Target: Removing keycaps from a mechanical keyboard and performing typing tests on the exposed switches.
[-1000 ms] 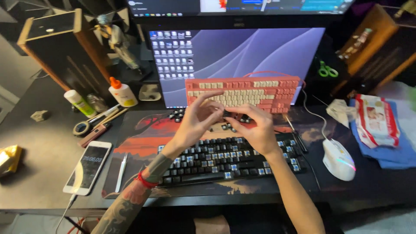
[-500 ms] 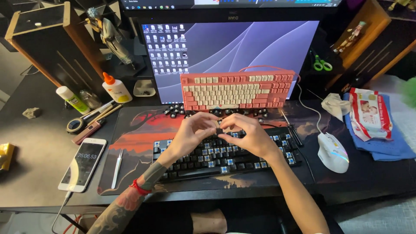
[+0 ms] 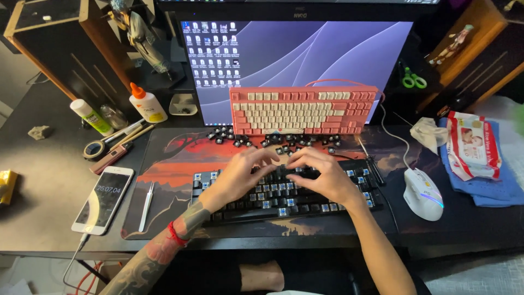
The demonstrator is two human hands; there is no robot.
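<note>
We see both hands over the black keyboard [image 3: 284, 191], which lies flat on the printed desk mat [image 3: 164, 164] with its long axis running left to right across the worktop [image 3: 49, 191]. Many of its keys are bare, showing blue switch stems. The left hand [image 3: 245, 175] rests on the middle of the board, fingers loosely curled and pointing toward the right. The right hand [image 3: 319, 175] comes in from the other side, fingers bent toward the left — the fingertips of the two hands nearly meet above the upper rows, just left of centre. Whether either hand pinches a keycap we cannot tell; the fingers hide that spot.

So the thing lies directly beneath both hands, neither one clearly nearer. Just beyond the board's far edge sits a scatter of loose dark keycaps [image 3: 262, 139], and behind those a pink and cream keyboard [image 3: 303, 109] leans against the monitor [image 3: 327, 49]. A white mouse [image 3: 423, 191] lies to the right, a phone [image 3: 103, 199] and white tweezers [image 3: 146, 205] to the left.
</note>
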